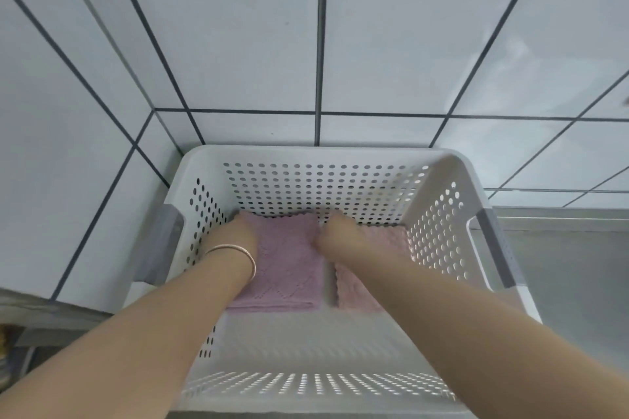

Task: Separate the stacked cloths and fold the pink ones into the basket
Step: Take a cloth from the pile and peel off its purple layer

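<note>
While both hands' grip cannot be told, left hand (243,231) and right hand (335,235) settle two folded pink cloths (289,269) in the basket (316,155), suggesting the task is nearly done.

The basket (320,187) is white plastic with perforated walls and grey side handles, standing upright against a tiled wall. Two folded pink cloths lie flat on its floor at the far end, side by side with a narrow gap: the left cloth (289,269) mauve and knit-patterned, the right cloth (354,292) paler.
</note>
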A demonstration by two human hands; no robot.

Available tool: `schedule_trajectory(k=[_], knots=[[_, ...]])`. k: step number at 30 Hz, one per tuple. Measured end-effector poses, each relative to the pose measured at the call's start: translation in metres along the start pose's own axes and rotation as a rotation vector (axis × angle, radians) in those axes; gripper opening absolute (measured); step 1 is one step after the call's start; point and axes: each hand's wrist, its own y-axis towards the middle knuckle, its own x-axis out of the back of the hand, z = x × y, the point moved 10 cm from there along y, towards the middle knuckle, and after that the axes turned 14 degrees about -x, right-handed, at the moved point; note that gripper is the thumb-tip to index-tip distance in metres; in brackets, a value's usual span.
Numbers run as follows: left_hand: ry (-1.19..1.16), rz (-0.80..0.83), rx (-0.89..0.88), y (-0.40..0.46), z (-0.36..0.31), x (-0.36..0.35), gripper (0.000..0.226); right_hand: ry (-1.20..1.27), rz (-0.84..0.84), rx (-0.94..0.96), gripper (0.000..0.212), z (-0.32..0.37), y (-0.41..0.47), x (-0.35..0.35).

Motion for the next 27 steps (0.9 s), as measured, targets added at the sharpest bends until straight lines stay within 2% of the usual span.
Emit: schedule_trajectory(k=[2,4,5,7,9,11,12,18,20,21,23,25,27], knots=[[0.158,-0.109,-0.1,0.0,-0.02,0.015,0.04,-0.303,-0.238,0.278,0.026,0.029,-0.031,0.011],[0.361,-0.177,-0.226,-0.004,-0.043,0.023,0.038,-0.512,-0.272,0.553,0.035,0.047,-0.057,-0.008],[0.407,-0.151,-0.27,-0.008,-0.052,0.018,0.036,-0.6,-0.249,0.613,0.047,0.047,-0.062,-0.02],[0.489,-0.021,-0.309,-0.007,-0.06,-0.006,0.044,-0.721,-0.199,0.586,0.072,0.035,-0.054,-0.039],[0.438,0.103,-0.312,-0.002,-0.055,-0.031,0.073,-0.768,-0.172,0.538,0.09,0.023,-0.042,-0.052],[0.37,0.151,-0.24,0.006,-0.039,-0.043,0.103,-0.784,-0.154,0.532,0.097,0.019,-0.036,-0.059],[0.349,0.165,-0.232,0.009,-0.033,-0.047,0.11,-0.802,-0.14,0.533,0.099,0.018,-0.033,-0.062],[0.338,0.221,-0.208,0.008,-0.024,-0.051,0.116,-0.828,-0.103,0.501,0.107,0.014,-0.015,-0.073],[0.392,0.218,-0.224,0.003,-0.031,-0.044,0.109,-0.798,-0.084,0.503,0.105,0.018,-0.017,-0.068],[0.435,0.21,-0.258,-0.001,-0.038,-0.038,0.097,-0.77,-0.063,0.49,0.099,0.022,-0.02,-0.061],[0.466,0.184,-0.357,-0.019,-0.057,-0.019,0.063,-0.754,0.004,0.455,0.076,0.036,-0.033,-0.046],[0.416,0.077,-0.402,-0.04,-0.078,0.01,0.041,-0.777,0.058,0.45,0.046,0.046,-0.056,-0.027],[0.357,-0.052,-0.462,-0.064,-0.098,0.035,0.019,-0.692,-0.038,0.479,0.027,0.052,-0.085,0.009]])
